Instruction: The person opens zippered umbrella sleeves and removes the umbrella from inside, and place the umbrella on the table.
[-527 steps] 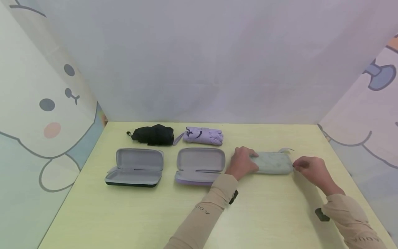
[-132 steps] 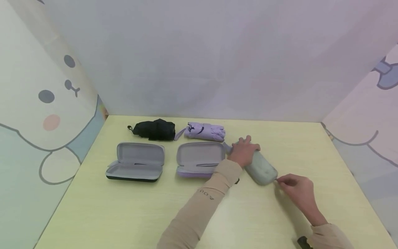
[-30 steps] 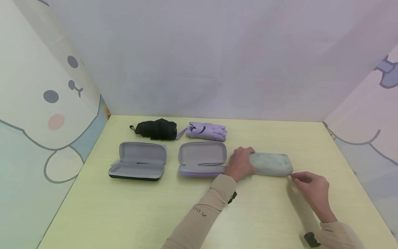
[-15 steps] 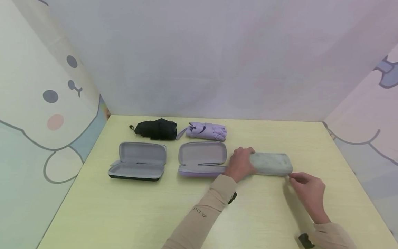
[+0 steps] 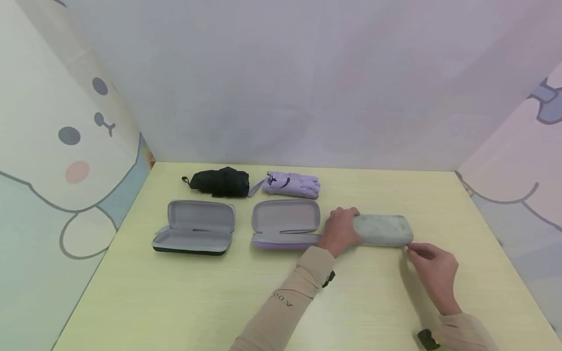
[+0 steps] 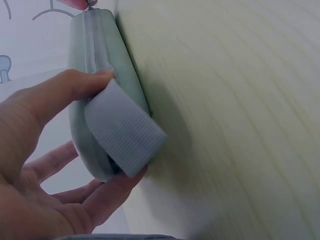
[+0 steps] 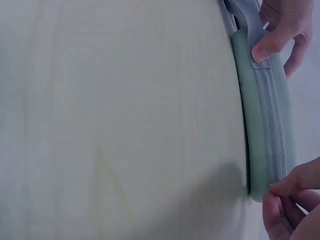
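A pale green zip case point(image 5: 382, 230) lies on the table, its lid down. My left hand point(image 5: 340, 231) grips its left end, thumb on the zip side and fingers round the back. Beside that thumb a grey fabric strap point(image 6: 125, 127) sticks out from the case. At the near right corner my right hand point(image 5: 434, 273) pinches the small zip pull point(image 6: 90, 4), mostly hidden by the fingertips. In the right wrist view the grey zip point(image 7: 272, 120) runs along the side between both hands, and its two edges look joined.
Left of the green case stand a lilac case point(image 5: 285, 246) and a black case point(image 5: 189, 251), both with grey-lined lids up. Behind them lie a folded lilac umbrella point(image 5: 293, 185) and a folded black umbrella point(image 5: 221, 182). A pale curtain point(image 5: 281, 83) rises behind the table.
The green case has turned from slanted to lengthwise since a few seconds ago; its strap, first at the far side, is now by my left hand. Lately my right hand shifted slightly left along the corner.
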`<control>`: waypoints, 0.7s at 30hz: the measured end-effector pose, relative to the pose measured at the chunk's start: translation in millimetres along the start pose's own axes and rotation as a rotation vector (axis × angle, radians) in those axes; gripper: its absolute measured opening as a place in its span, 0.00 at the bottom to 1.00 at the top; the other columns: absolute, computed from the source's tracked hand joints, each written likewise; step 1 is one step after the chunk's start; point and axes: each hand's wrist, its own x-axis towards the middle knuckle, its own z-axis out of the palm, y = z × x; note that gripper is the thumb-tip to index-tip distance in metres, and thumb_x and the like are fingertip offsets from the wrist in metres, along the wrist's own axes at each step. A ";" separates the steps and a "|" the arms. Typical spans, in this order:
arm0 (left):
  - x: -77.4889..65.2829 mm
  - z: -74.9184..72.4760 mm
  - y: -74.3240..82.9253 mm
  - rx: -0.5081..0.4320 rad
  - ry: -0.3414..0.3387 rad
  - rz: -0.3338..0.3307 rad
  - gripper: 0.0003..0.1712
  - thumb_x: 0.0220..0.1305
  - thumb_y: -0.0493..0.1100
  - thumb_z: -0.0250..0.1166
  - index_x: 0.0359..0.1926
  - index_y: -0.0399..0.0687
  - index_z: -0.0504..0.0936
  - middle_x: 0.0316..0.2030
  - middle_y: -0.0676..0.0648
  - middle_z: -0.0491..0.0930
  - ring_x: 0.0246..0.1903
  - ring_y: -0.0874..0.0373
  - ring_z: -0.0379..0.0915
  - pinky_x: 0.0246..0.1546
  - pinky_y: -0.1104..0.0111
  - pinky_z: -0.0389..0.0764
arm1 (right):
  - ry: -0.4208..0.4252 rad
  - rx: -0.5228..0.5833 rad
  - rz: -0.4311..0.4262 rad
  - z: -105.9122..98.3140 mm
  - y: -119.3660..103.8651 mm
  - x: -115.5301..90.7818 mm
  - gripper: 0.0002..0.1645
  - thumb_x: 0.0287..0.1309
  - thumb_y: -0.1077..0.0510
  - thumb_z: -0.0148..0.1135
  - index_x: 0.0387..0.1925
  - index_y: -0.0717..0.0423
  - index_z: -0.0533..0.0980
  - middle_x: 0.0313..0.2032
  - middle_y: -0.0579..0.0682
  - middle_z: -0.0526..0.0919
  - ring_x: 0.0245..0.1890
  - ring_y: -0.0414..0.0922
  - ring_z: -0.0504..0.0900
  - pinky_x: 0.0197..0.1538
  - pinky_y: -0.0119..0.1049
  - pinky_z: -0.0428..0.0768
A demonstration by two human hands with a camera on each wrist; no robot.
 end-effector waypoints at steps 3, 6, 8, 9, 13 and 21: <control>-0.1 -0.7 0.2 0.006 0.001 -0.003 0.36 0.34 0.44 0.79 0.51 0.54 0.81 0.41 0.51 0.79 0.39 0.58 0.72 0.36 0.74 0.71 | 0.026 0.020 -0.001 3.7 -2.1 -2.7 0.06 0.51 0.64 0.66 0.33 0.62 0.84 0.30 0.56 0.86 0.21 0.20 0.74 0.30 0.16 0.70; -0.2 -0.9 0.2 0.008 0.001 -0.002 0.36 0.34 0.44 0.79 0.51 0.54 0.81 0.41 0.51 0.79 0.39 0.59 0.72 0.36 0.73 0.71 | 0.039 0.038 -0.010 7.4 -4.6 -5.1 0.05 0.50 0.65 0.67 0.31 0.62 0.84 0.29 0.56 0.86 0.21 0.20 0.74 0.29 0.16 0.71; -0.1 -0.6 0.1 0.005 0.001 -0.003 0.36 0.33 0.44 0.79 0.51 0.54 0.81 0.42 0.51 0.79 0.40 0.59 0.72 0.36 0.73 0.71 | 0.038 0.056 -0.017 8.8 -7.1 -6.5 0.05 0.50 0.66 0.67 0.31 0.62 0.84 0.30 0.58 0.86 0.21 0.21 0.75 0.28 0.16 0.71; -0.3 -0.6 0.1 0.002 0.001 -0.004 0.36 0.33 0.44 0.79 0.51 0.54 0.81 0.42 0.51 0.79 0.40 0.58 0.72 0.36 0.74 0.71 | 0.036 0.065 -0.021 9.4 -8.2 -7.2 0.05 0.50 0.66 0.67 0.31 0.62 0.84 0.30 0.58 0.85 0.21 0.21 0.75 0.28 0.16 0.71; -0.4 -0.7 0.2 -0.004 -0.003 -0.008 0.36 0.33 0.44 0.79 0.51 0.54 0.81 0.42 0.51 0.79 0.40 0.58 0.72 0.36 0.74 0.71 | 0.024 0.087 -0.030 11.9 -10.9 -9.4 0.05 0.50 0.67 0.67 0.32 0.63 0.84 0.32 0.60 0.85 0.21 0.22 0.76 0.27 0.17 0.73; 0.2 -1.3 0.1 -0.006 -0.013 -0.008 0.36 0.34 0.44 0.79 0.52 0.53 0.81 0.43 0.51 0.79 0.41 0.58 0.72 0.37 0.74 0.71 | 0.019 0.101 -0.051 15.6 -16.0 -11.7 0.04 0.48 0.67 0.68 0.30 0.63 0.84 0.31 0.60 0.85 0.21 0.22 0.76 0.27 0.17 0.72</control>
